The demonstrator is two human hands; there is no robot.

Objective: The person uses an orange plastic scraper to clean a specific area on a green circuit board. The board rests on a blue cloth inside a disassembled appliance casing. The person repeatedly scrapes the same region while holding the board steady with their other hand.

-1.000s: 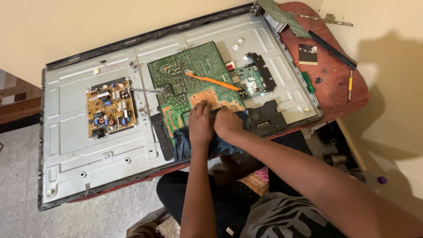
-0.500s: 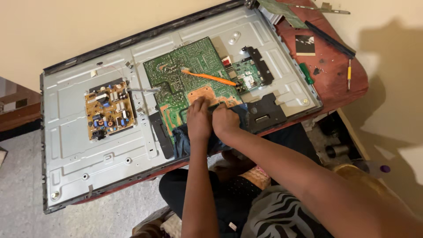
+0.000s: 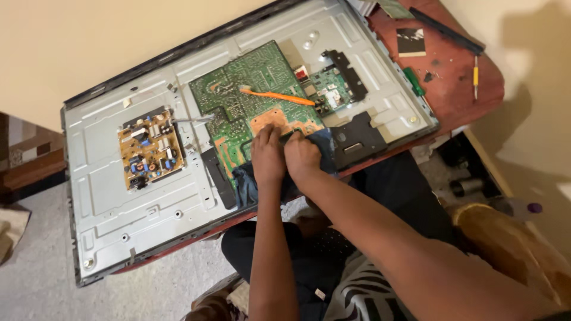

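Pressing side by side at the near edge of the large green circuit board (image 3: 253,101), the left hand (image 3: 267,157) and the right hand (image 3: 302,156) sit almost touching, knuckles up, fingers curled down over a dark blue cloth (image 3: 250,184) that is bunched under them where the board meets the panel's edge. Whether the fingers actually pinch the cloth or some small part beneath it cannot be told; the fingertips are hidden.

Against the earlier views, the hands have hardly shifted: they stay in the same spot on the board's lower edge, the left perhaps a touch lower over the cloth, so the work reads as still held at this one point. What moved most is the view itself, which has swung a little to the right.

Both forearms run up from the bottom of the frame, the left nearly straight, the right coming in at a slant from the lower right, wrists bent slightly down.

An orange tool (image 3: 279,96) lies across the green board just beyond the hands. To the right are a smaller green board (image 3: 329,89) and a black bracket (image 3: 357,139); well to the left, a yellow-brown power board (image 3: 147,148) sits on the grey metal back panel (image 3: 101,196). The panel rests on a red table (image 3: 458,71) where a yellow-handled screwdriver (image 3: 475,76) lies.
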